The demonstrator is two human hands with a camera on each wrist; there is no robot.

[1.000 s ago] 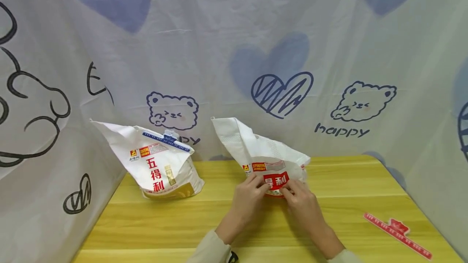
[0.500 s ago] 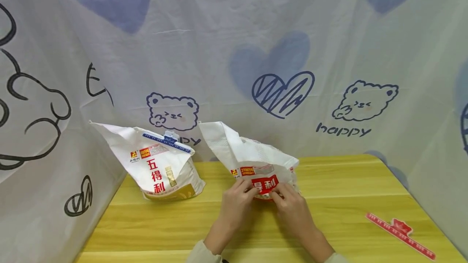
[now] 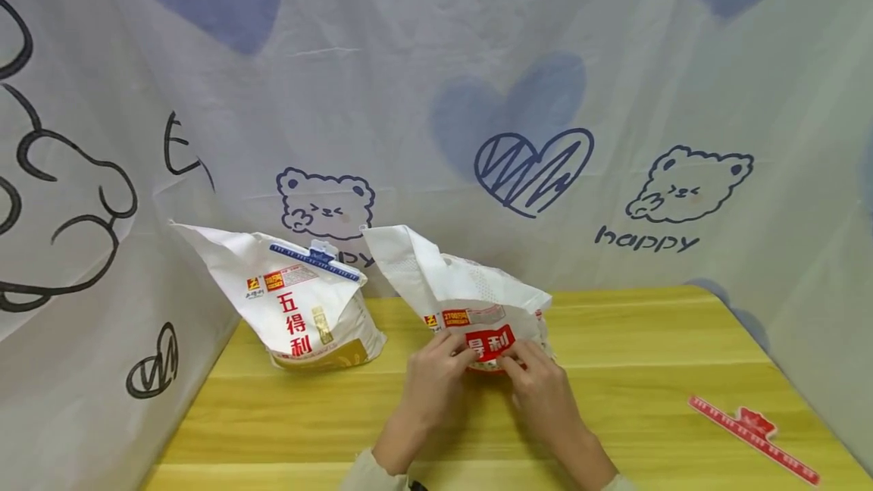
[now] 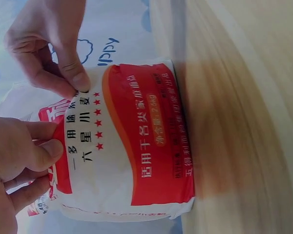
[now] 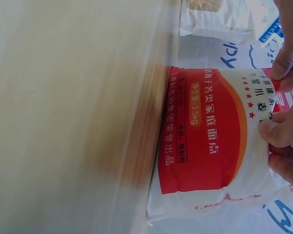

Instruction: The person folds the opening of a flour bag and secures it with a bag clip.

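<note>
A white and red flour bag stands on the wooden table, its top folding back and a long corner sticking up to the left. My left hand pinches the front of the bag at its left side, thumb against the red label in the left wrist view. Beside it, my right hand pinches the front at the right, just above the row of red stars seen in the right wrist view. Lower down, the red front panel is unobstructed in the left wrist view. Fingertips behind the folded material are partly hidden.
A second flour bag stands to the left, with a blue bag clip across its top. At the right of the table lies a red bag clip. A printed white cloth hangs behind and at the sides.
Both hands and the flour bag between them have shifted left, mostly in the first half second. The hands keep their hold; the other bag and the red clip appear to stay put.
</note>
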